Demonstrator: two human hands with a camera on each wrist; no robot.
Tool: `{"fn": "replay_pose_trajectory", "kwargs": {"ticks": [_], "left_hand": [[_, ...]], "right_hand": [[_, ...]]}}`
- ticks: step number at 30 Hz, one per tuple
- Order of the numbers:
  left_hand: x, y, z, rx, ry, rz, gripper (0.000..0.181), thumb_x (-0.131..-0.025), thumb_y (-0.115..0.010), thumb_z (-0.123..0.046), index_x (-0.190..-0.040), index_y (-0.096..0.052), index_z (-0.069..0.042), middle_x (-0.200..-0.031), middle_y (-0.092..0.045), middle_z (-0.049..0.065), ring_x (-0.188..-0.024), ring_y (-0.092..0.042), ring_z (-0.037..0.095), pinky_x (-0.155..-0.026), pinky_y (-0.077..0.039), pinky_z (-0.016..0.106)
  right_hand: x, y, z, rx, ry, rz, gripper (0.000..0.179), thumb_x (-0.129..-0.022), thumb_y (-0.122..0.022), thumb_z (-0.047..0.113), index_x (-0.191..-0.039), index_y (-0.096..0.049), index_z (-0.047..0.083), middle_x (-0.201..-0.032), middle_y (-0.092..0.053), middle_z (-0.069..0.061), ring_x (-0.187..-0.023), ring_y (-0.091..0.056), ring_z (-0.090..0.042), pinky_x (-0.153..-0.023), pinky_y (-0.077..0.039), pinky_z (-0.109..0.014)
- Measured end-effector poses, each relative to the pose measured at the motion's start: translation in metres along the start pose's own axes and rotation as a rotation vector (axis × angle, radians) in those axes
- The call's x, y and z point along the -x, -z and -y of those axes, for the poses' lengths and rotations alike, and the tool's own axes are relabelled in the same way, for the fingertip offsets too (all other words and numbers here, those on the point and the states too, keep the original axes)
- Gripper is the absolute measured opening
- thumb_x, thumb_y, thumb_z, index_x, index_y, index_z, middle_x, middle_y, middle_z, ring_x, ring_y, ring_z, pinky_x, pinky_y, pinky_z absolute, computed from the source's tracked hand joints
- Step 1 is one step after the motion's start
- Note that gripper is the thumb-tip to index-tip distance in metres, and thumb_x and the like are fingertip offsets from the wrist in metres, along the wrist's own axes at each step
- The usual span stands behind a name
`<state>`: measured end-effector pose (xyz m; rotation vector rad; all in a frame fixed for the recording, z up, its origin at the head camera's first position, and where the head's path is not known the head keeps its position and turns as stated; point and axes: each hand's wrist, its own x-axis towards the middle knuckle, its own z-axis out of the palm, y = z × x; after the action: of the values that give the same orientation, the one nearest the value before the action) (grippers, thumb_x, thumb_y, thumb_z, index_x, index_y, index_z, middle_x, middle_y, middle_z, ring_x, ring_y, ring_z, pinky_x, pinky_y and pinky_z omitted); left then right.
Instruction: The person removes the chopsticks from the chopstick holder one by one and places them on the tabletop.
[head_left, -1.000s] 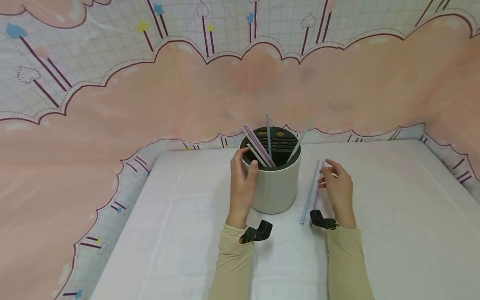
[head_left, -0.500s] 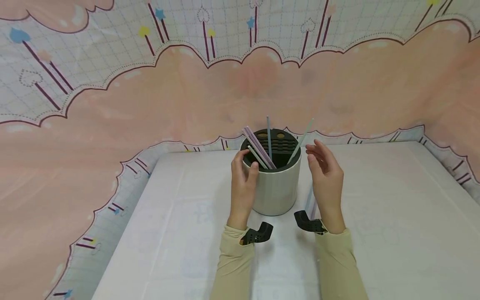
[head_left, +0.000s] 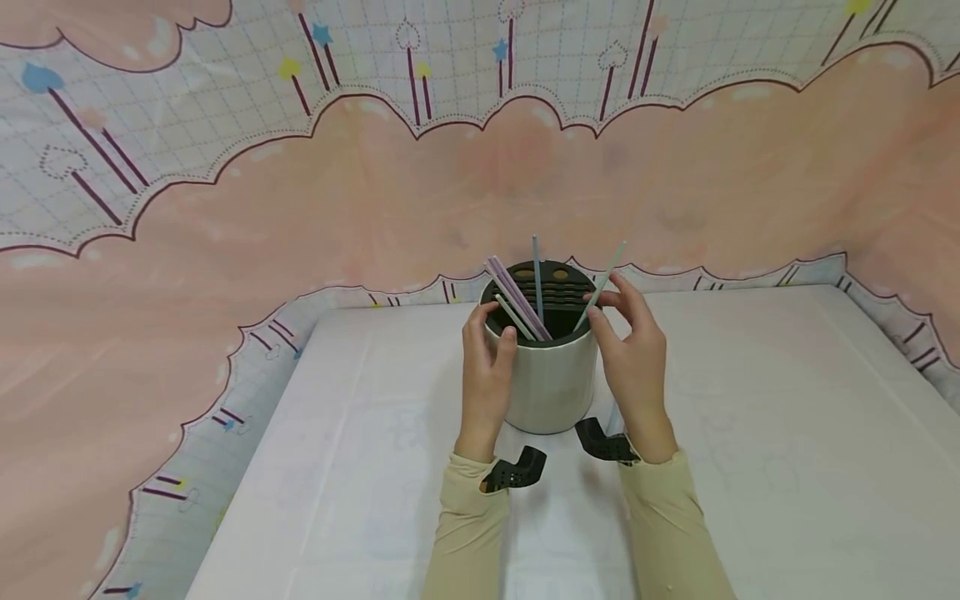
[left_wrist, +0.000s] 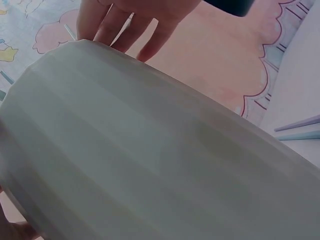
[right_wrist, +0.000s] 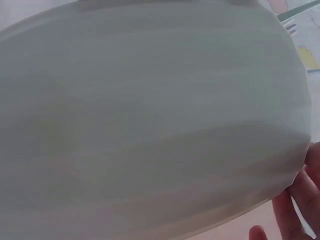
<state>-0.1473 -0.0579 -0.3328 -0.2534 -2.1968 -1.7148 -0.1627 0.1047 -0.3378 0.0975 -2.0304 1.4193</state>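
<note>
A round off-white holder (head_left: 551,387) with a black slotted top stands upright on the table. Several straws lean in its opening: purple ones (head_left: 517,296), a blue one (head_left: 537,283) and green ones, one (head_left: 617,258) tilting right. My left hand (head_left: 486,383) grips the holder's left side, thumb in front and fingers at the rim. On the right side my right hand (head_left: 637,367) holds the rim, its fingers close to the tilted green straw. In the left wrist view, the right hand's fingers (left_wrist: 125,30) reach the far edge of the holder wall.
A purple straw (left_wrist: 300,122) and a blue straw (left_wrist: 302,135) lie on the table to the holder's right, mostly hidden by my right arm in the head view. The white tabletop (head_left: 360,467) ends at a patterned backdrop (head_left: 420,217) behind.
My right hand has moved left and up from beside the loose straws to the holder's right rim. The left hand stays on the holder, which has not visibly shifted.
</note>
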Motion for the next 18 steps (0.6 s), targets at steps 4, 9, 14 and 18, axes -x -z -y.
{"fn": "replay_pose_trajectory", "kwargs": {"ticks": [4,9,14,18], "left_hand": [[0.0,0.0,0.0,-0.007,-0.003,-0.006,0.041,-0.092,-0.046,-0.019,-0.13,-0.036,-0.008,-0.136,-0.029,0.01,-0.104,-0.037,0.023,-0.088,-0.035,0.042],[-0.005,-0.004,0.026,-0.018,-0.016,-0.017,0.042,-0.091,-0.048,-0.022,-0.131,-0.036,-0.013,-0.137,-0.029,0.008,-0.11,-0.036,0.023,-0.091,-0.034,0.044],[-0.008,-0.006,0.04,-0.022,-0.038,-0.019,0.043,-0.091,-0.048,-0.03,-0.131,-0.036,-0.021,-0.139,-0.028,0.002,-0.119,-0.033,0.019,-0.096,-0.031,0.045],[-0.007,-0.006,0.039,-0.024,-0.046,-0.02,0.044,-0.091,-0.045,-0.04,-0.131,-0.036,-0.025,-0.139,-0.028,-0.001,-0.12,-0.031,0.017,-0.096,-0.03,0.045]], "right_hand": [[-0.001,-0.001,0.004,0.063,0.042,-0.004,0.03,-0.084,-0.062,0.023,-0.112,-0.061,0.012,-0.095,-0.064,-0.004,-0.104,-0.05,-0.017,-0.086,-0.038,-0.043],[0.0,-0.002,0.008,0.112,0.098,0.043,0.024,-0.084,-0.063,0.02,-0.104,-0.065,0.008,-0.09,-0.062,-0.005,-0.096,-0.049,-0.019,-0.078,-0.038,-0.04],[0.001,-0.001,0.012,0.09,0.121,0.026,0.023,-0.084,-0.062,0.02,-0.103,-0.063,0.007,-0.091,-0.063,-0.005,-0.093,-0.054,-0.018,-0.08,-0.04,-0.038],[-0.001,0.001,0.018,-0.001,0.109,-0.011,0.022,-0.086,-0.059,0.019,-0.104,-0.062,0.007,-0.09,-0.064,-0.002,-0.083,-0.06,-0.015,-0.078,-0.044,-0.029]]}}
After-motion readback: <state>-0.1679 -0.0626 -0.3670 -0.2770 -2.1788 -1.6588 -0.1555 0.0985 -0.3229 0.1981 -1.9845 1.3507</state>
